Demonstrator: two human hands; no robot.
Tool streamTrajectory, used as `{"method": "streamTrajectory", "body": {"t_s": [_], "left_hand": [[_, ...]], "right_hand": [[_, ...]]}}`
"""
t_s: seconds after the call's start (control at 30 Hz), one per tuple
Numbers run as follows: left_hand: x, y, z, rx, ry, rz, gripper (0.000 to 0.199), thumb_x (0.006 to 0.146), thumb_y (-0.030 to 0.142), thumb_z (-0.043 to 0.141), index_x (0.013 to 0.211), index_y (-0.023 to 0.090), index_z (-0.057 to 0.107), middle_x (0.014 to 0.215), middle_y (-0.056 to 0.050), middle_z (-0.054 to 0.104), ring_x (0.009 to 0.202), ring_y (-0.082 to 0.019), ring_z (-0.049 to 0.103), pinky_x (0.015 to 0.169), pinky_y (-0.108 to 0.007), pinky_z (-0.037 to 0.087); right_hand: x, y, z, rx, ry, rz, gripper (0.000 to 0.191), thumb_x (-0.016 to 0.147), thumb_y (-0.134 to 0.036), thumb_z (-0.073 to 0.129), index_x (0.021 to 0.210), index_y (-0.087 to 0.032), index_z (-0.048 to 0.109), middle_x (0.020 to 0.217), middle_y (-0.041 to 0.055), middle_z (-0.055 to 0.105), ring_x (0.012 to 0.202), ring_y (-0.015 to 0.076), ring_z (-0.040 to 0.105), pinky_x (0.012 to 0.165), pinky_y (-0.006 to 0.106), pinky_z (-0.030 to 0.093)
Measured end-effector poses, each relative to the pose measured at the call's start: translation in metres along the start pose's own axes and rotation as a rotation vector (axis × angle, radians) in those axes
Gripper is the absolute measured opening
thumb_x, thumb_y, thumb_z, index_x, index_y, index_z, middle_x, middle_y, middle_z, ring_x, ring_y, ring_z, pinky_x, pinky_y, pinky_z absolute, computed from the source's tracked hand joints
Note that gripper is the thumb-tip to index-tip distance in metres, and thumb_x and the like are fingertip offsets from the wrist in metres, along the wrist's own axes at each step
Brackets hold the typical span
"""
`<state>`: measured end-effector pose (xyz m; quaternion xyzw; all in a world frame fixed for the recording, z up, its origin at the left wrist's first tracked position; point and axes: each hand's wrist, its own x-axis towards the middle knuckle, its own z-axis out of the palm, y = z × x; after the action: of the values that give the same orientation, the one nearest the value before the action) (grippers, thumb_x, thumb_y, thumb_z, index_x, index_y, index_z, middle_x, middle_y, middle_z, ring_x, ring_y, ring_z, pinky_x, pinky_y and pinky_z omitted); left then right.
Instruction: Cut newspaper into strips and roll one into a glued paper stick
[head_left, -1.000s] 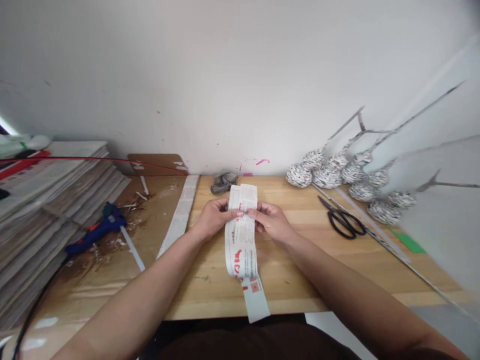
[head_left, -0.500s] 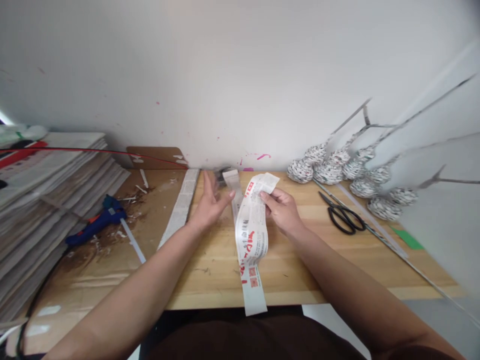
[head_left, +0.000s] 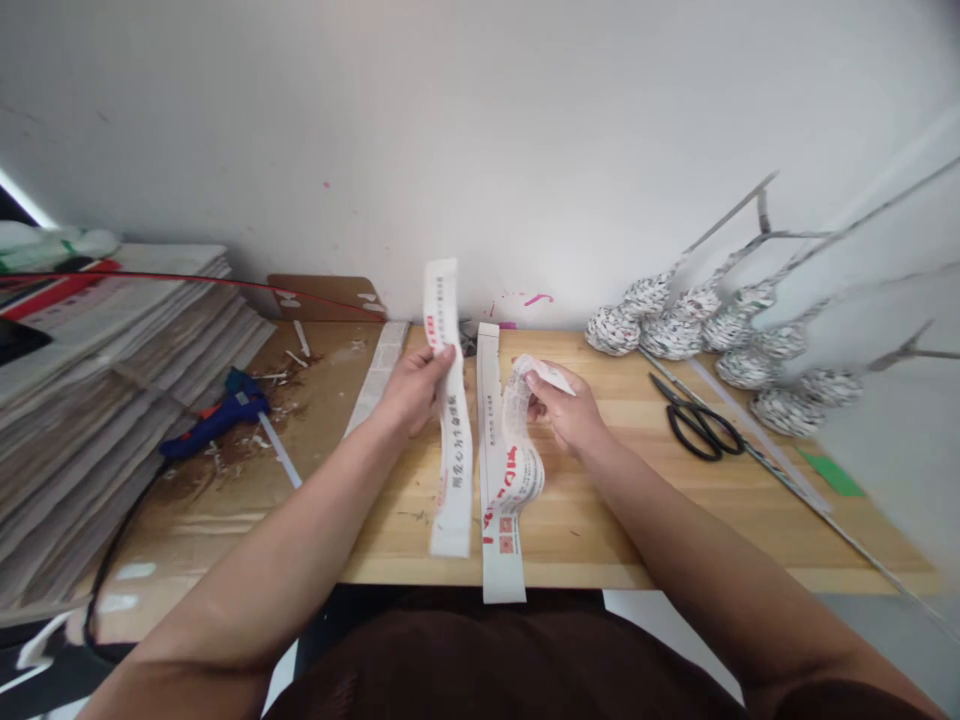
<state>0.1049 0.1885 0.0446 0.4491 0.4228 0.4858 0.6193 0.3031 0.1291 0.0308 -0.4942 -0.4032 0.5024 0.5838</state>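
Note:
Between thumb and fingers, my left hand point(head_left: 420, 388) pinches a long newspaper strip point(head_left: 453, 430) that stands nearly upright above the table. My right hand point(head_left: 564, 405) grips the top of a second printed paper strip point(head_left: 517, 470), which curls and hangs down with its lower end near the table's front edge. Between the two hands another paper strip point(head_left: 489, 375) lies flat on the wooden table point(head_left: 600, 540), its lower part hidden behind the right hand's strip. Beyond my left hand, a stack of pale paper strips point(head_left: 379, 370) rests along the cardboard's edge.
Black-handled scissors point(head_left: 701, 425) lie to the right beside a long thin rod point(head_left: 810, 500) and a green piece point(head_left: 832, 473). Several woven paper balls point(head_left: 671, 325) with stems stand against the wall. At left are a blue glue gun point(head_left: 217, 415) and a tall newspaper stack point(head_left: 112, 420).
My left hand, empty and spread before, now holds a strip parted from the piece in my right hand. The strip in my right hand curls over more at its top.

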Motion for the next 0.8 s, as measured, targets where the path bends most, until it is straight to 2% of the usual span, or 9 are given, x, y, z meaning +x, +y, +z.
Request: {"method": "streamTrajectory", "body": {"t_s": [0.07, 0.13, 0.3, 0.37, 0.47, 0.6, 0.7, 0.8], "left_hand": [[0.007, 0.012, -0.009, -0.036, 0.194, 0.024, 0.023, 0.078, 0.039, 0.073, 0.083, 0.019, 0.062, 0.061, 0.004, 0.061, 0.043, -0.008, 0.050, 0.045, -0.022, 0.042], [0.010, 0.028, -0.018, -0.026, 0.250, 0.032, 0.021, 0.081, 0.035, 0.072, 0.080, 0.019, 0.058, 0.060, 0.005, 0.059, 0.038, -0.006, 0.045, 0.040, -0.020, 0.038], [0.003, 0.069, -0.044, 0.153, 0.092, -0.101, 0.016, 0.084, 0.027, 0.071, 0.080, 0.016, 0.060, 0.060, 0.000, 0.062, 0.035, -0.007, 0.049, 0.033, -0.017, 0.032], [0.001, 0.080, -0.056, 0.205, 0.065, -0.139, 0.016, 0.083, 0.027, 0.072, 0.082, 0.015, 0.061, 0.061, -0.001, 0.064, 0.036, -0.008, 0.052, 0.032, -0.017, 0.033], [0.004, 0.087, -0.073, 0.270, 0.076, -0.140, 0.015, 0.081, 0.025, 0.074, 0.080, 0.015, 0.063, 0.061, -0.002, 0.064, 0.037, -0.008, 0.052, 0.034, -0.016, 0.037], [0.010, 0.083, -0.088, 0.331, 0.155, -0.127, 0.012, 0.078, 0.013, 0.075, 0.080, 0.015, 0.064, 0.057, 0.001, 0.059, 0.040, -0.007, 0.049, 0.037, -0.017, 0.040], [0.007, 0.093, -0.092, 0.324, 0.098, -0.130, 0.016, 0.080, 0.008, 0.070, 0.095, 0.015, 0.067, 0.061, 0.002, 0.058, 0.042, -0.005, 0.047, 0.037, -0.014, 0.037], [-0.009, 0.126, -0.090, 0.319, 0.032, -0.088, 0.030, 0.090, 0.009, 0.057, 0.118, 0.018, 0.064, 0.064, 0.004, 0.055, 0.039, -0.001, 0.044, 0.038, -0.008, 0.024]], "right_hand": [[0.003, 0.003, -0.001, 0.025, -0.016, 0.064, 0.038, 0.065, -0.048, 0.080, 0.088, -0.020, 0.070, 0.067, -0.0010, 0.063, 0.054, 0.0118, 0.053, 0.047, 0.024, 0.043], [0.005, 0.006, -0.003, 0.026, -0.055, 0.111, 0.034, 0.065, -0.046, 0.080, 0.082, -0.019, 0.069, 0.062, -0.0006, 0.062, 0.052, 0.0126, 0.054, 0.048, 0.026, 0.046], [0.006, 0.015, -0.005, 0.009, -0.117, 0.176, 0.028, 0.065, -0.040, 0.082, 0.076, -0.019, 0.068, 0.058, -0.0003, 0.062, 0.055, 0.0152, 0.058, 0.052, 0.028, 0.050], [0.006, 0.017, -0.006, 0.004, -0.132, 0.182, 0.027, 0.065, -0.040, 0.082, 0.076, -0.019, 0.068, 0.060, 0.0002, 0.063, 0.056, 0.0162, 0.060, 0.054, 0.029, 0.051], [0.007, 0.020, -0.006, 0.003, -0.141, 0.179, 0.027, 0.066, -0.040, 0.082, 0.077, -0.019, 0.069, 0.062, 0.0004, 0.065, 0.058, 0.0164, 0.061, 0.057, 0.030, 0.052], [0.007, 0.022, -0.007, -0.004, -0.145, 0.176, 0.025, 0.067, -0.038, 0.081, 0.078, -0.019, 0.069, 0.064, 0.0006, 0.067, 0.060, 0.0170, 0.062, 0.059, 0.031, 0.052], [0.008, 0.023, -0.008, -0.008, -0.152, 0.180, 0.025, 0.067, -0.038, 0.081, 0.078, -0.019, 0.069, 0.064, 0.0007, 0.067, 0.062, 0.0180, 0.063, 0.061, 0.033, 0.053], [0.007, 0.023, -0.008, -0.002, -0.162, 0.186, 0.027, 0.067, -0.039, 0.082, 0.079, -0.019, 0.070, 0.066, 0.0012, 0.069, 0.064, 0.0187, 0.064, 0.062, 0.033, 0.053]]}}
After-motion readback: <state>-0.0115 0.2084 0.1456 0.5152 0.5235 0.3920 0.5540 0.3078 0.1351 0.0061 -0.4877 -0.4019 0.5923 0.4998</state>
